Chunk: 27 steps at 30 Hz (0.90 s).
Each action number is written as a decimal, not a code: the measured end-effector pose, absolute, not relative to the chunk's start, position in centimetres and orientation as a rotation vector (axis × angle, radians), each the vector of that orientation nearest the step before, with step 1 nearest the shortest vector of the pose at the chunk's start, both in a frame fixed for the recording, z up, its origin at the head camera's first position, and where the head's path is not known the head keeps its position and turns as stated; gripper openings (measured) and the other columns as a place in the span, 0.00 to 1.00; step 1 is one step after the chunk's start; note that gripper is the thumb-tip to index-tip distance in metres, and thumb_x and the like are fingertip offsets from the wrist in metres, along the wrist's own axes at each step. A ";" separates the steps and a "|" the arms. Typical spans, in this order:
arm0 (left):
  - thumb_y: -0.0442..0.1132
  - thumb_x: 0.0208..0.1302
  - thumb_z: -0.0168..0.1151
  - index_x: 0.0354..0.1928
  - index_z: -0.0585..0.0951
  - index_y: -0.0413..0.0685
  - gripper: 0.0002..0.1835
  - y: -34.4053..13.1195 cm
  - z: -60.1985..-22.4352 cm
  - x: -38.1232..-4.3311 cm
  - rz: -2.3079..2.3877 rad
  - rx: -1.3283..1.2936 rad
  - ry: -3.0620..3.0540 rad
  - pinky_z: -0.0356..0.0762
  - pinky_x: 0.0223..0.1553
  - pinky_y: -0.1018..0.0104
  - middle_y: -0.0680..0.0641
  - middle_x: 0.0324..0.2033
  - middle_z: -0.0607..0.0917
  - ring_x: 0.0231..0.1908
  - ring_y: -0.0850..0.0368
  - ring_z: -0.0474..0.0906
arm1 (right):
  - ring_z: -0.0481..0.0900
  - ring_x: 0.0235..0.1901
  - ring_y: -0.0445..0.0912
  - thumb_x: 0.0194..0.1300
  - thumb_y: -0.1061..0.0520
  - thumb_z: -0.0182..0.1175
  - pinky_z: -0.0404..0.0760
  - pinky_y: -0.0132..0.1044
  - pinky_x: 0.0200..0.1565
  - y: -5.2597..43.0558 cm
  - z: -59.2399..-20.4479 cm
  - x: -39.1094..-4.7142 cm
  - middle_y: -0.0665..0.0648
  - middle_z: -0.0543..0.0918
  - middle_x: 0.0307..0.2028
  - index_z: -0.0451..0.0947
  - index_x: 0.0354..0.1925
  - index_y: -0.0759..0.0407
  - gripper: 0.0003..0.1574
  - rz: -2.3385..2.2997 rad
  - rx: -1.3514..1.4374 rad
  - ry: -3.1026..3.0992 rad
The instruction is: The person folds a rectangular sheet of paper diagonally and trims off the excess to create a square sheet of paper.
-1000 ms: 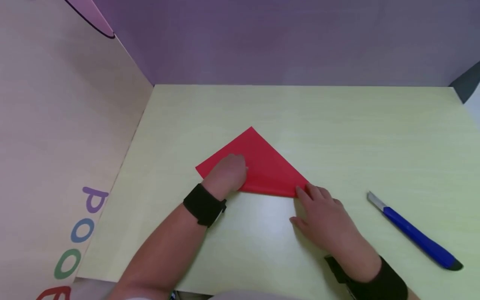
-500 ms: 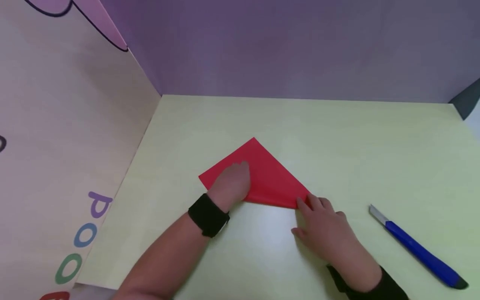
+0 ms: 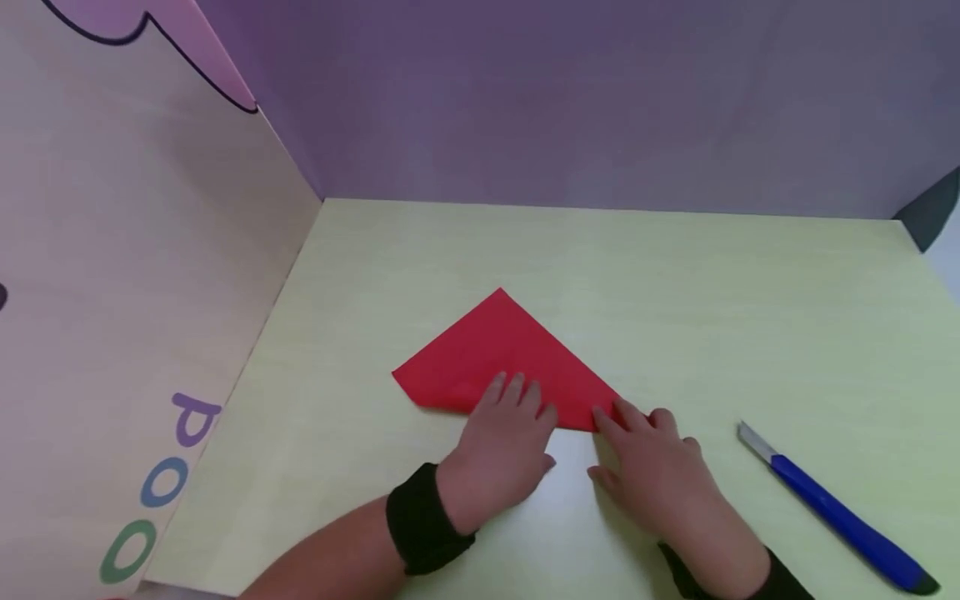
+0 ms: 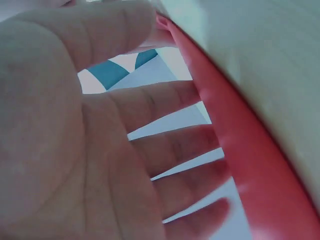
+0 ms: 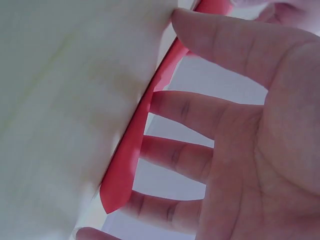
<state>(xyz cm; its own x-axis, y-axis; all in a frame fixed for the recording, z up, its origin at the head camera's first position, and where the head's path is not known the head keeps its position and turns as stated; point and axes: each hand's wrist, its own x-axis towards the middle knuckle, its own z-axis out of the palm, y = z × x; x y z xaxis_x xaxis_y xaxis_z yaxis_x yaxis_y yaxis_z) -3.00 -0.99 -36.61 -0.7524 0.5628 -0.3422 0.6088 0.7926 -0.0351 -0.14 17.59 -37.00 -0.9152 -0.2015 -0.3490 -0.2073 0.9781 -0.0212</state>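
Note:
A red sheet of paper [image 3: 502,342], folded into a rough triangle, lies on the pale table with its peak pointing away from me. The fingers of my left hand [image 3: 498,462] are spread and rest on the paper near its front folded edge. At the sheet's right corner, the fingertips of my right hand [image 3: 660,483] press down, with the thumb apart on the table side. Both wrist views show straight fingers touching the red paper [image 4: 240,130] from above. Toward its left end, the fold bulges slightly up.
A blue-handled craft knife [image 3: 840,508] lies to the right of my right hand, blade pointing away. A purple panel [image 3: 570,100] stands along the back of the table [image 3: 675,292]. On the left is a pale wall [image 3: 150,250] with coloured letters.
My left hand has moved right and toward me along the paper, its curled fingers now straightened and spread. The right hand stays at the corner. The camera view has tilted slightly upward.

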 end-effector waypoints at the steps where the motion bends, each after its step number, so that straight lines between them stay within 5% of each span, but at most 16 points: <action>1: 0.64 0.50 0.63 0.68 0.63 0.60 0.43 -1.0 -36.8 -3.0 -0.190 0.889 2.658 0.55 0.68 0.46 0.45 0.68 0.65 0.68 0.43 0.55 | 0.64 0.53 0.66 0.46 0.34 0.67 0.77 0.65 0.37 17.6 -37.0 -0.1 0.64 0.67 0.64 0.65 0.66 0.50 0.52 0.024 -0.296 2.770; 16: 0.63 0.47 0.66 0.68 0.63 0.64 0.45 -1.1 -37.7 -3.1 -0.139 0.864 2.609 0.65 0.64 0.47 0.43 0.67 0.66 0.65 0.41 0.61 | 0.66 0.50 0.66 0.46 0.33 0.66 0.80 0.60 0.32 18.2 -36.4 -0.1 0.66 0.68 0.61 0.67 0.65 0.47 0.50 0.053 -0.261 2.759; 27: 0.62 0.47 0.67 0.70 0.61 0.62 0.47 -0.9 -37.7 -3.2 -0.129 0.839 2.580 0.63 0.65 0.47 0.42 0.69 0.64 0.67 0.40 0.58 | 0.69 0.38 0.55 0.48 0.32 0.65 0.80 0.47 0.24 19.6 -35.8 0.7 0.63 0.72 0.42 0.69 0.61 0.52 0.46 -0.021 -0.165 2.712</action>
